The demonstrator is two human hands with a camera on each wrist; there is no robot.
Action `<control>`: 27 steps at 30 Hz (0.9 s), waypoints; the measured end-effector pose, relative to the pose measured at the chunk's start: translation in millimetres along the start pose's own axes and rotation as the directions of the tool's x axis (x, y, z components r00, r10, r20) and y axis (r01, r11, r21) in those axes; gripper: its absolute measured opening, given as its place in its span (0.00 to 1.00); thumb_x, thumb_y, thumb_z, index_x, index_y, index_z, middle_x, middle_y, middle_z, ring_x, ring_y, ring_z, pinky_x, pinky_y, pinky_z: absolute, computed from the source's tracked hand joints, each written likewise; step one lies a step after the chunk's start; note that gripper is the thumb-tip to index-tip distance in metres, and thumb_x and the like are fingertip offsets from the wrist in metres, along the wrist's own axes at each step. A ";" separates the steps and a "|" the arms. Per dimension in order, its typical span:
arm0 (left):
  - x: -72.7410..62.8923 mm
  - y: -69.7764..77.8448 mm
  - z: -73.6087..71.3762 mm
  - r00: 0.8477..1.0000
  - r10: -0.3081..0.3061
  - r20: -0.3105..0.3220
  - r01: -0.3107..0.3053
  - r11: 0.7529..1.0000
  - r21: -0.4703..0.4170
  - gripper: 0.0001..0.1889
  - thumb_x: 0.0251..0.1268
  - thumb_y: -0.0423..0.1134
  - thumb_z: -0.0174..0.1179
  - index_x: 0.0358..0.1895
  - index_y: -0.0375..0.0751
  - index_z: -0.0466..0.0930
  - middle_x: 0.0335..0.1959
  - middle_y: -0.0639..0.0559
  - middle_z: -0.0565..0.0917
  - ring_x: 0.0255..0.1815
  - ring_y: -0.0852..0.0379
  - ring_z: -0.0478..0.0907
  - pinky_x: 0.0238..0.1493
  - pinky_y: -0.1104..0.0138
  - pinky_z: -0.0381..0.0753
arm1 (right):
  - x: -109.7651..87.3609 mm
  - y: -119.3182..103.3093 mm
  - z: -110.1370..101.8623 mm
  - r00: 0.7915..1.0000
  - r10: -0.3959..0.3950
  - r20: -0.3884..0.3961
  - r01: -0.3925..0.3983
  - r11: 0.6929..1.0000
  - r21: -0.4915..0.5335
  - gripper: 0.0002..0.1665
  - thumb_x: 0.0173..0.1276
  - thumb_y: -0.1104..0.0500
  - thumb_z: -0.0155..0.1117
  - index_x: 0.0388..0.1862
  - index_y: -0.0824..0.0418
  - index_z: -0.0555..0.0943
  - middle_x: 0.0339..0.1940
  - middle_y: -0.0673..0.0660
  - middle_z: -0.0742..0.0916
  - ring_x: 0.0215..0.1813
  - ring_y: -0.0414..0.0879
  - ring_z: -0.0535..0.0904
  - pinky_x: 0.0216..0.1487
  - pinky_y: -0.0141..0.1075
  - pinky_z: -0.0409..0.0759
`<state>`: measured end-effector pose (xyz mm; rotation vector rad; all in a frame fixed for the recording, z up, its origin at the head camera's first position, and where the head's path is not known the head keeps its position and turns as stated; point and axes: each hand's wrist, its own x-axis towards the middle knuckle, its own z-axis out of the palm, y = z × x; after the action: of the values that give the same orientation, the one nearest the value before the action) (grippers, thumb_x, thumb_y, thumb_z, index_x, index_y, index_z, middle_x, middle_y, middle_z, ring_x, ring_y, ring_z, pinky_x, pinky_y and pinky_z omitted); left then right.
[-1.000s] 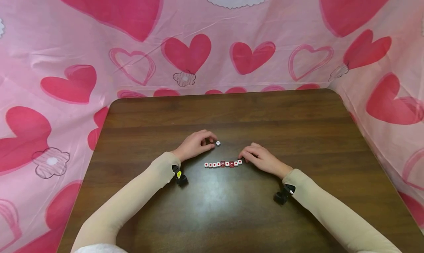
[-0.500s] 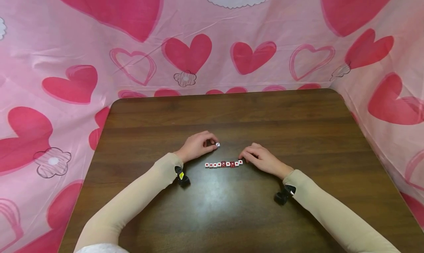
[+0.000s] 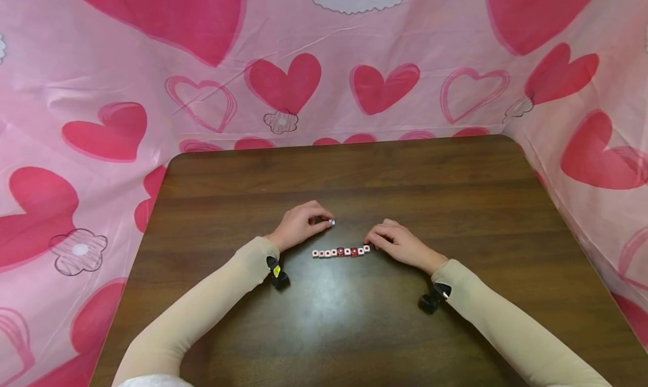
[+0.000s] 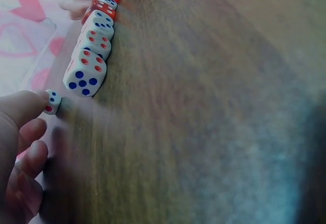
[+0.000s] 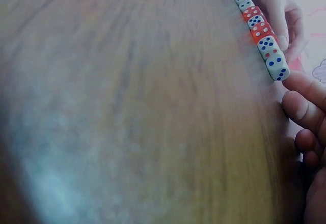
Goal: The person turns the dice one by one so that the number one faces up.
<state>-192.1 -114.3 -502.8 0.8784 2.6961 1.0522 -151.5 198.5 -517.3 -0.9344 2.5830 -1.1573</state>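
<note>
My left hand (image 3: 302, 224) pinches a small white die (image 3: 332, 223) between thumb and fingertips, behind the row of dice. In the left wrist view that die (image 4: 52, 102) shows blue pips and a red one, with the thumb tip on it. Several dice stand side by side in a row (image 3: 334, 252), mostly white, two of them red. At the row's right end is my right hand (image 3: 400, 242), its fingers loosely bent. The right wrist view has a fingertip right at the end white die (image 5: 277, 68), which sits slightly out of line.
The brown wooden table (image 3: 324, 331) lies under both arms, its far edge against a pink cloth (image 3: 334, 38) printed with hearts. Black wrist cameras hang below each wrist, the left one (image 3: 280, 280) and the right one (image 3: 429, 302) both close over the table.
My left hand has moved slightly right and toward me, and its fingertips have come together on the single white die, tilting it. The right hand and the row stay in place.
</note>
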 end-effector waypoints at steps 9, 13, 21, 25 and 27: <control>3.8 -1.8 -0.4 0.999 -0.036 -0.040 0.035 0.999 -0.005 0.10 0.75 0.43 0.66 0.53 0.48 0.89 0.42 0.56 0.85 0.34 0.62 0.76 0.39 0.64 0.76 | -0.6 -0.4 -0.6 1.000 0.007 0.000 -0.007 1.000 -0.010 0.09 0.80 0.56 0.61 0.45 0.47 0.88 0.35 0.39 0.82 0.39 0.39 0.71 0.41 0.37 0.72; 5.0 -1.7 2.6 0.997 -0.064 -0.032 0.064 0.998 0.022 0.12 0.72 0.46 0.68 0.53 0.50 0.86 0.40 0.58 0.82 0.34 0.63 0.76 0.38 0.64 0.76 | -1.1 -0.2 -0.4 1.000 0.010 -0.001 -0.010 1.000 -0.009 0.09 0.80 0.56 0.61 0.45 0.46 0.88 0.36 0.38 0.83 0.40 0.38 0.71 0.41 0.37 0.72; 4.6 -2.5 6.3 0.998 -0.048 -0.050 0.050 0.998 0.044 0.09 0.73 0.43 0.68 0.52 0.52 0.82 0.38 0.59 0.82 0.33 0.62 0.76 0.37 0.62 0.76 | -1.4 0.9 1.9 0.999 -0.033 -0.010 0.033 0.999 -0.014 0.09 0.79 0.58 0.62 0.46 0.48 0.88 0.38 0.39 0.84 0.39 0.38 0.71 0.41 0.36 0.72; 4.4 -4.8 5.2 0.998 -0.055 -0.043 0.056 0.998 0.020 0.08 0.74 0.43 0.66 0.51 0.50 0.83 0.35 0.59 0.83 0.32 0.62 0.76 0.38 0.63 0.76 | -1.3 1.1 1.1 1.000 -0.019 -0.006 0.019 1.000 -0.016 0.09 0.79 0.57 0.62 0.47 0.48 0.88 0.38 0.39 0.84 0.40 0.39 0.71 0.41 0.36 0.71; 4.6 -5.8 4.3 0.997 -0.064 -0.045 0.064 0.998 0.006 0.08 0.75 0.42 0.65 0.51 0.48 0.84 0.34 0.59 0.83 0.31 0.62 0.76 0.38 0.64 0.76 | -1.0 1.6 1.0 1.000 -0.021 -0.007 0.021 1.000 -0.019 0.09 0.79 0.57 0.62 0.47 0.48 0.88 0.39 0.39 0.85 0.40 0.39 0.71 0.41 0.37 0.71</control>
<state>-197.3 -112.6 -509.4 0.7730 2.7463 1.0622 -151.1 199.3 -519.2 -0.9649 2.6000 -1.1455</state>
